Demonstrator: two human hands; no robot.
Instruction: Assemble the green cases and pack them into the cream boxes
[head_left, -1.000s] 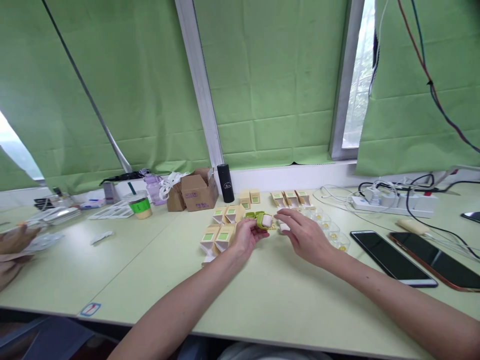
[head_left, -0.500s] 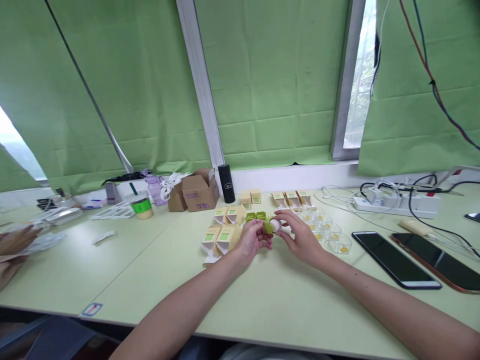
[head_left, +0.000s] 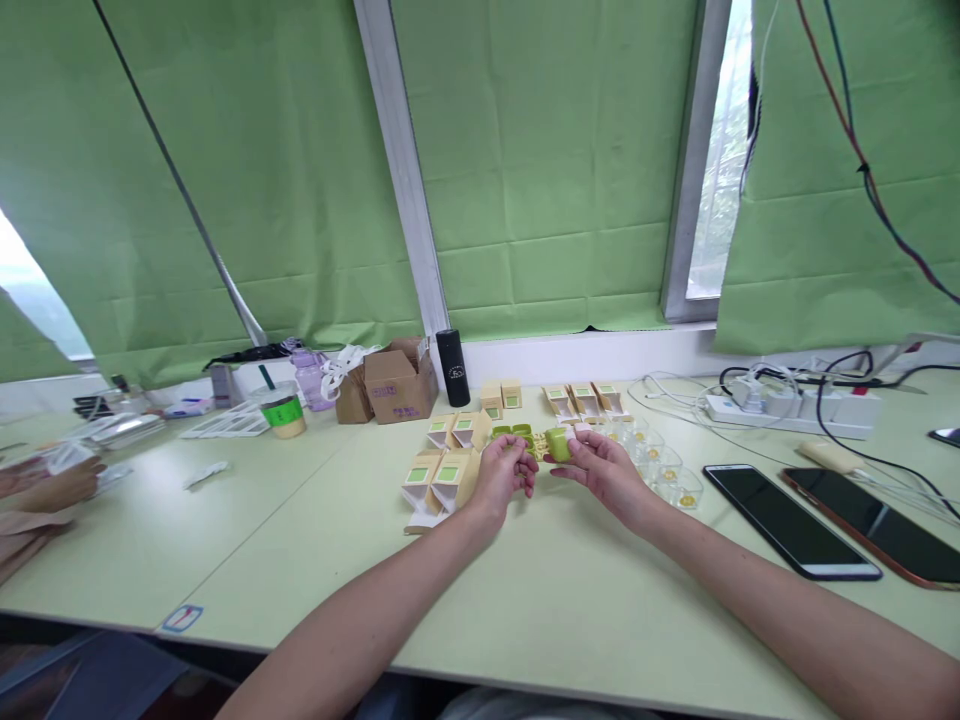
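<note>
My right hand [head_left: 606, 475] is closed round a small green box-like case [head_left: 558, 444], with a pale pinkish-white part showing at its right side. My left hand [head_left: 504, 474] is apart from it, its thumb and fingers pinched together; whatever they may hold is too small to make out. Between and behind the hands lie small yellow-green pieces [head_left: 538, 446]. Past my left fingers sit green square containers [head_left: 517, 431] on the table. Clear little cups with yellow centres [head_left: 669, 474] stand in rows beyond my right wrist, partly hidden by it.
Open cardboard boxes with green labels [head_left: 442, 478] stand left of my hands, others [head_left: 586, 401] behind. Two phones [head_left: 791, 520] lie at right, before a power strip [head_left: 795, 410]. A black bottle [head_left: 452, 367] and brown carton [head_left: 401, 382] stand at back. Another person's hands [head_left: 64, 485] are far left.
My hands have drawn apart, and the green case is now in my right hand alone, turned with its flat side showing. The other person's hands have shifted at the far left.
</note>
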